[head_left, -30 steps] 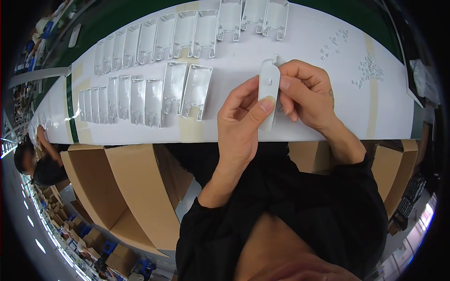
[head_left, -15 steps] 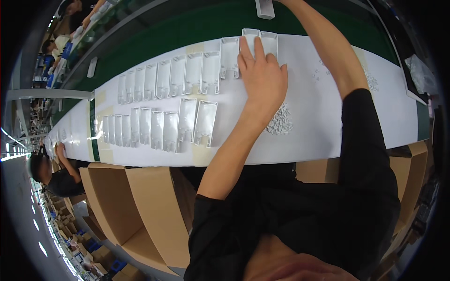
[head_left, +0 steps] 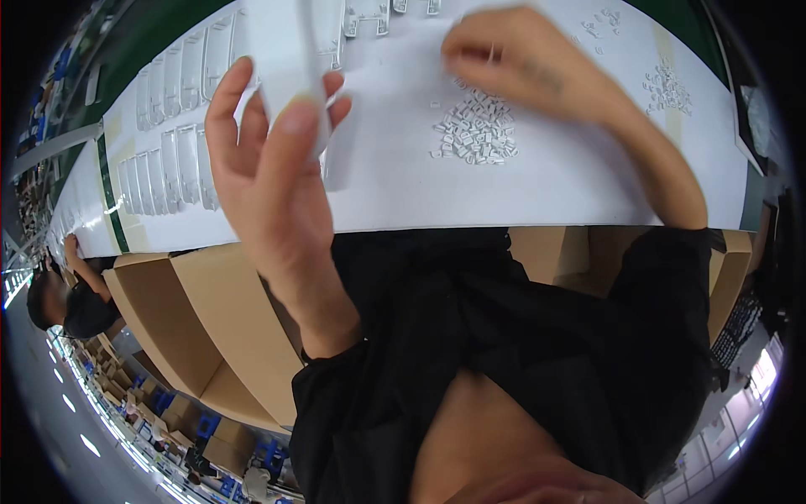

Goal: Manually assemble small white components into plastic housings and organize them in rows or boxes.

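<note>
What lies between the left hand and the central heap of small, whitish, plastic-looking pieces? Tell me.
The head view shows white tabletop right of the left hand, plus a stray piece near the heap.

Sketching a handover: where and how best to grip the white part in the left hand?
Probably by the long edges of the white part, beyond the left hand, coming from the far side. It is elongated; the thumb presses its face toward the near end and fingertips show past its right edge. Its far end is out of frame.
</note>
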`<control>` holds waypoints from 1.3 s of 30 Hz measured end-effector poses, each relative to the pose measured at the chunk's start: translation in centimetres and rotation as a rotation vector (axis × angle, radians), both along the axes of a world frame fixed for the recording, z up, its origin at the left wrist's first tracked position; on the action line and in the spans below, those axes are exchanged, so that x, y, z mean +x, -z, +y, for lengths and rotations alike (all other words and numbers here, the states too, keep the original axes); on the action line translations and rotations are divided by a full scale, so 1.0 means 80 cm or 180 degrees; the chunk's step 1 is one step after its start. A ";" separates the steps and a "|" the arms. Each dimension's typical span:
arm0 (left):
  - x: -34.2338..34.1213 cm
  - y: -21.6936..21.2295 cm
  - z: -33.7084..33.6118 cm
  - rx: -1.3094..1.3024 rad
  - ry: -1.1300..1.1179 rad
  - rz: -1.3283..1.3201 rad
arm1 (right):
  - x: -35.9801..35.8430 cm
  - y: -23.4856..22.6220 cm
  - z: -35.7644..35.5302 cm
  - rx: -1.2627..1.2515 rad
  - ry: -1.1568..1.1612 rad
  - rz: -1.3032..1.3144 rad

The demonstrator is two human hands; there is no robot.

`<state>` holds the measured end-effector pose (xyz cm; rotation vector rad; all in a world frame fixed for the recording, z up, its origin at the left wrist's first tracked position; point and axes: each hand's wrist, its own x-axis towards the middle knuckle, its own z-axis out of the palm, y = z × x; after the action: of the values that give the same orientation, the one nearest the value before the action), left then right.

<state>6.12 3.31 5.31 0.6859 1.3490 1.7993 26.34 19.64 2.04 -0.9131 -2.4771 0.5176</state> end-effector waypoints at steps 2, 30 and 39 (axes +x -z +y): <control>-0.010 0.004 -0.018 -0.0086 0.0532 -0.0576 | 0.004 0.021 -0.041 0.0061 -0.1107 -0.0198; 0.045 0.072 -0.059 0.0052 0.1543 -0.1152 | -0.014 0.026 -0.172 0.1129 0.0491 0.0480; 0.045 0.054 -0.056 -0.0231 0.1029 -0.1432 | -0.007 0.016 -0.167 -0.1223 0.0504 0.1872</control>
<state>9.70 -1.18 0.96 0.3989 0.9370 1.5199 25.77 6.31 0.78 -0.9204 -1.7912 1.0579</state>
